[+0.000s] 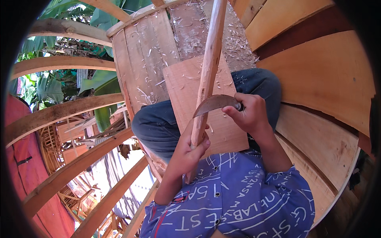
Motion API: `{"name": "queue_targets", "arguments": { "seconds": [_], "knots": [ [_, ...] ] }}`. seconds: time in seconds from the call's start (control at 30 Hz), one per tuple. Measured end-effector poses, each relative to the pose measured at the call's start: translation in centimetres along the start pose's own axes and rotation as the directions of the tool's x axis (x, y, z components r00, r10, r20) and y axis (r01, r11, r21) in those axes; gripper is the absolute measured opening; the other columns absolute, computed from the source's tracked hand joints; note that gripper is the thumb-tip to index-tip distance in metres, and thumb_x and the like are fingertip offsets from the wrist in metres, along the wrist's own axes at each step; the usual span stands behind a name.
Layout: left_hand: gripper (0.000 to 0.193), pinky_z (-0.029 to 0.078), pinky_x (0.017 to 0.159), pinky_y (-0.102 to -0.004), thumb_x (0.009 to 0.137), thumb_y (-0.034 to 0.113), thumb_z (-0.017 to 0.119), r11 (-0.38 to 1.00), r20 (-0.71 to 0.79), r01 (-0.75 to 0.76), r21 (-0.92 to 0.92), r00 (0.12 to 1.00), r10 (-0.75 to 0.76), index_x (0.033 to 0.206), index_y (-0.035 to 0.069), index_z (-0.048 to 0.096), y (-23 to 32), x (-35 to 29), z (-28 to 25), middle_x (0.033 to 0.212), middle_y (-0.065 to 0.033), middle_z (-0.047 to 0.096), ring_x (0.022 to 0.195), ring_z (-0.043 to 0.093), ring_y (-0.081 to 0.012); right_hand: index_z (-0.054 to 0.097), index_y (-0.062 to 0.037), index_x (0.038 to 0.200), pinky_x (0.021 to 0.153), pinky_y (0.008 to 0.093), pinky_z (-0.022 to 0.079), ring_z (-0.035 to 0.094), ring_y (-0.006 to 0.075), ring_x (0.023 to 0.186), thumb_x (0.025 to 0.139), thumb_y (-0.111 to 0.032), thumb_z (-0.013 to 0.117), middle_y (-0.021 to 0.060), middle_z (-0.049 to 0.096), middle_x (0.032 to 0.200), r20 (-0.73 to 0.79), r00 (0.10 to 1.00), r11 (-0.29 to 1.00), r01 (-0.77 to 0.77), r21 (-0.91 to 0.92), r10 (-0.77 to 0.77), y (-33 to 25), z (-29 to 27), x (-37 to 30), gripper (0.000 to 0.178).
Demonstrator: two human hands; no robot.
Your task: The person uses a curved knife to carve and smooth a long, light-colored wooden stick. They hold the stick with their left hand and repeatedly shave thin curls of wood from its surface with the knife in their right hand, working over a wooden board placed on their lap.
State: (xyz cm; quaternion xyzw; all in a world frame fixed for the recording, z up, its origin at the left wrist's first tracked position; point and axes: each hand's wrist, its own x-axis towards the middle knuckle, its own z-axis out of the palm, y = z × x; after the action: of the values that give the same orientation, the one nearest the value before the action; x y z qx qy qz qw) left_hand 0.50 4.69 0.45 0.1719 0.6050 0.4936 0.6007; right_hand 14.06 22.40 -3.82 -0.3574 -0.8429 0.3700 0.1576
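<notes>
My left hand [188, 152] grips the lower end of a long pale wooden stick [209, 67] that rises toward the top of the view. My right hand [248, 113] is closed on the handle of a curved knife [214, 104]. The blade lies across the stick just above my left hand, touching its shaved face. A flat wooden board [226, 131] rests on my lap over blue jeans, under the stick.
I sit inside a wooden boat hull. Curved ribs [63, 113] stand at the left, and wide planks [317, 75] form the right side. Wood shavings [234, 43] litter the planked floor ahead. Banana leaves and a red cloth [20, 158] lie beyond the ribs.
</notes>
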Motion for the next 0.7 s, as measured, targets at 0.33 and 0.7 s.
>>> {"name": "queue_targets", "arguments": {
  "seconds": [0.33,0.7],
  "knots": [
    [0.034,0.043,0.063,-0.0306,0.084,0.002,0.056,0.967,-0.028,-0.061,0.248,0.997,0.070,0.117,-0.001,0.048,0.3,-1.0,1.7,0.076,-0.0083,0.054,0.068,0.054,-0.0152,0.054,-0.0078,0.056,0.044,0.0357,0.041,0.055,0.0274,0.046,0.063,-0.079,0.064,0.0081,0.049,0.049,-0.153,0.973,0.956,0.126,-0.264,-0.171,0.8,-1.7,1.9,0.072],
    [0.033,0.042,0.062,-0.0324,0.085,0.001,0.055,0.941,0.010,-0.146,0.306,0.989,0.150,0.116,-0.002,0.047,0.2,-1.2,2.0,0.075,-0.0100,0.055,0.067,0.055,-0.0175,0.046,-0.0081,0.053,0.042,0.0345,0.038,0.045,0.0246,0.041,0.057,-0.079,0.068,0.0053,0.042,0.046,-0.237,0.949,0.943,0.131,-0.307,-0.209,1.2,-2.4,2.7,0.075]
  ]
}}
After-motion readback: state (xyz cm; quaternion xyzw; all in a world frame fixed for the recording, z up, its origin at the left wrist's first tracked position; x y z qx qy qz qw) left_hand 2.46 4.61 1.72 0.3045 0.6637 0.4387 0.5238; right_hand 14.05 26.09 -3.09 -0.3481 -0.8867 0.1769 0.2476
